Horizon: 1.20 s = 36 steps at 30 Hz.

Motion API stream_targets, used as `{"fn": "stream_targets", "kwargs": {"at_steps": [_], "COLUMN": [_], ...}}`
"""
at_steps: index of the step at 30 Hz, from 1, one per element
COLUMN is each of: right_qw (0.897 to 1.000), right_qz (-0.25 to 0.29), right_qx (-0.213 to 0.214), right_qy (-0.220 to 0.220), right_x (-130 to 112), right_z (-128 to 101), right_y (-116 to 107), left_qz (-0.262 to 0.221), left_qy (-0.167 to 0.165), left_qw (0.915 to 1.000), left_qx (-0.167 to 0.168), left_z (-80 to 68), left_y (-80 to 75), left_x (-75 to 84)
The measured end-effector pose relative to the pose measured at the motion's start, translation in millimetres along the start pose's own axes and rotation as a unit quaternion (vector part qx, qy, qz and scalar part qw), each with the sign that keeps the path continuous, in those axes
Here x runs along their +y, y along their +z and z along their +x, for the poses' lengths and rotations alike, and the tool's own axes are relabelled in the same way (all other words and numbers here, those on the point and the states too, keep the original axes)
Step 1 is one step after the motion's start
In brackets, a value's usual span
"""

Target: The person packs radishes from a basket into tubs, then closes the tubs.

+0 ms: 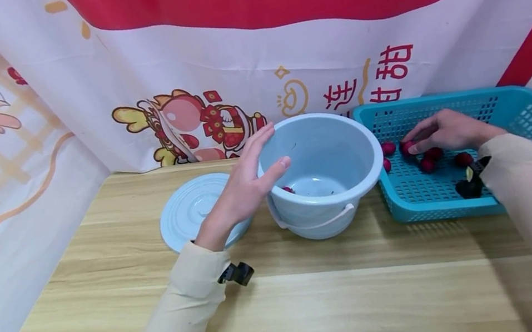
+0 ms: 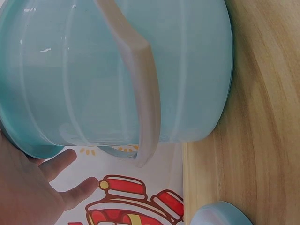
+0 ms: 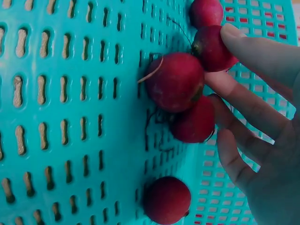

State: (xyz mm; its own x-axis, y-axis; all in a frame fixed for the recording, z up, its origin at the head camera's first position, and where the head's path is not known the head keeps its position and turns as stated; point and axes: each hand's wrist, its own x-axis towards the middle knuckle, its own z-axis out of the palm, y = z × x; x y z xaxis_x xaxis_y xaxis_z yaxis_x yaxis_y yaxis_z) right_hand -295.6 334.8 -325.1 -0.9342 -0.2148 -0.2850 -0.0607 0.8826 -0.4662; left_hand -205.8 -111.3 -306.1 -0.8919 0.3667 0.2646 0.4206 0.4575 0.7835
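Wooden surface before me carries a pale blue bucket, its rim steadied by my flat-fingered left hand. My right hand pinches a radish in the teal basket; I should grip it gently, lifting clear of its neighbours.

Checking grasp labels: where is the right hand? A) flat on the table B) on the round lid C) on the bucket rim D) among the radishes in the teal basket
D: the right hand lies in the teal basket, fingers on a radish.
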Motion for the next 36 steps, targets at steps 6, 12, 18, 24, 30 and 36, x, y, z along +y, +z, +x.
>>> {"fn": "stream_targets", "kwargs": {"at_steps": [6,12,18,24,30,36], "right_qw": [1.0,0.998,0.994,0.986,0.977,0.966], "right_qz": [-0.001,0.029,0.06,0.083,0.103,0.113], "right_qx": [0.029,0.06,0.093,0.147,0.184,0.216], "right_qy": [-0.003,-0.001,0.003,-0.013,-0.04,-0.081], "right_x": [-10,-19,-32,-48,-72,-100], "right_z": [-1,-5,-8,-13,-22,-30], "right_y": [1,-1,-4,-6,-7,-5], "left_qz": [0.002,0.001,-0.002,-0.002,-0.002,0.001], "left_qy": [0.001,0.002,0.004,0.002,-0.001,-0.004], "left_qw": [1.0,1.0,1.0,1.0,1.0,1.0], "left_qx": [0.002,0.001,0.001,0.003,0.003,0.004], "left_z": [-0.8,-0.5,-0.3,-0.7,-1.2,-1.3], "left_y": [0.1,0.7,1.0,0.3,1.0,1.5], "left_x": [0.4,-1.1,-1.1,0.1,0.9,1.8]}}
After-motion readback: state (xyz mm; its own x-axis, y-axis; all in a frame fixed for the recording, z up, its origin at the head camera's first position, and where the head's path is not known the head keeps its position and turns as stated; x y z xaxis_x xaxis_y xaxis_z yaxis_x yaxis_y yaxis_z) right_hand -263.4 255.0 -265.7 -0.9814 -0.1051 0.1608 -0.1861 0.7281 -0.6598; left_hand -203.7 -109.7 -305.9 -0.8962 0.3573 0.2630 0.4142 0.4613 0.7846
